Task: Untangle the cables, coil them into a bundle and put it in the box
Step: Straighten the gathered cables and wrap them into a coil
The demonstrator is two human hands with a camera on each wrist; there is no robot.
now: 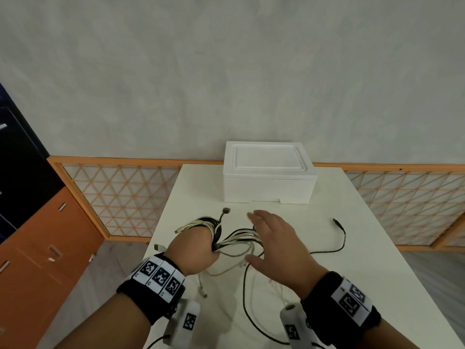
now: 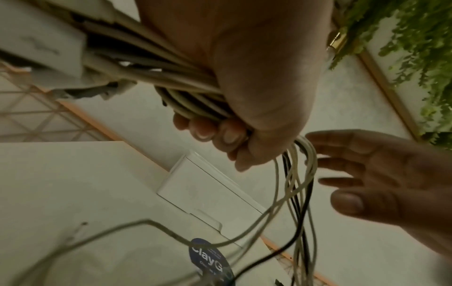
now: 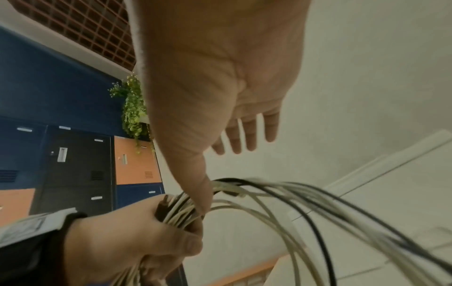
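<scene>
Behind the cables (image 1: 234,238), closed box (image 1: 269,177).

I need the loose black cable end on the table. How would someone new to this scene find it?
Start at the white foam box at the far edge of the white table, then look nearer and to the right. A black cable lies there alone, curling to a dark plug that points toward the box. Unlike the mostly white cables gripped in the left hand, no hand touches this end.

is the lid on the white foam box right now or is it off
On. The lid sits flush atop the white foam box at the table's far edge, covering the opening.
</scene>
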